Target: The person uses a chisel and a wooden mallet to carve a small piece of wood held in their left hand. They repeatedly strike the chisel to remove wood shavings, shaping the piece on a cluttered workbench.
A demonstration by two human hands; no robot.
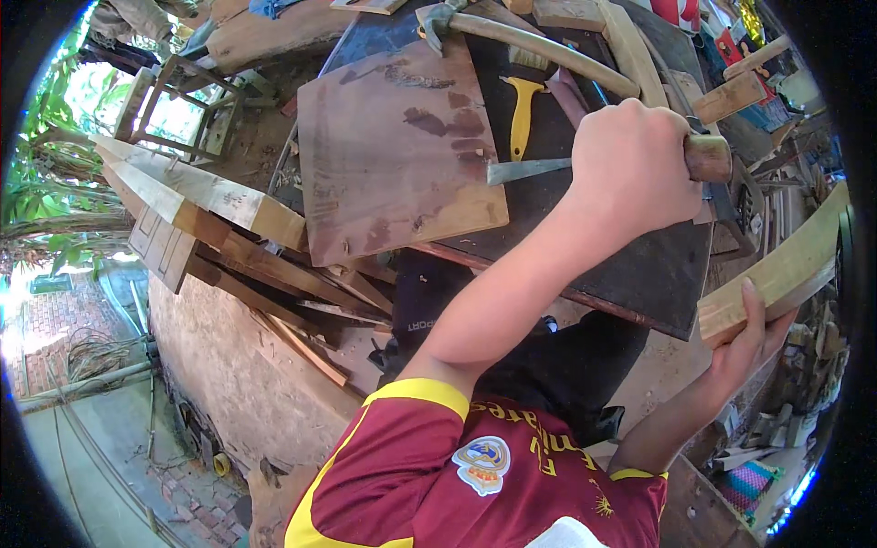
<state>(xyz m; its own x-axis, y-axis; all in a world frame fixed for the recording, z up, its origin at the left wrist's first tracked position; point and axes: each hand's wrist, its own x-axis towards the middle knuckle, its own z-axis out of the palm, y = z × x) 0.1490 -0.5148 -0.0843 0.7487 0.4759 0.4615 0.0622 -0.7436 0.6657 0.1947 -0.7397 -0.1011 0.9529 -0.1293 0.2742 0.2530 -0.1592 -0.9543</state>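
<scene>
My left hand (630, 164) is closed in a fist round the wooden handle (709, 159) of a chisel, over the dark work table. The chisel's flat metal blade (530, 171) points left, its tip by the right edge of a flat wooden board (384, 164) with dark stains. Off to the right, my right hand (744, 338) grips the near end of a thick, slightly curved piece of wood (776, 269), thumb and fingers on it. A claw hammer (530, 41) lies across the far part of the table, beyond my left fist. Near the blade lies a yellow-handled tool (522, 119).
The dark table's (630, 283) near edge runs in front of my body. Long wooden pieces (265, 247) are stacked at the left, their pointed ends outward. A wooden stool-like frame (187, 110) stands at the far left. A mallet-like wooden piece (731, 96) lies at the far right.
</scene>
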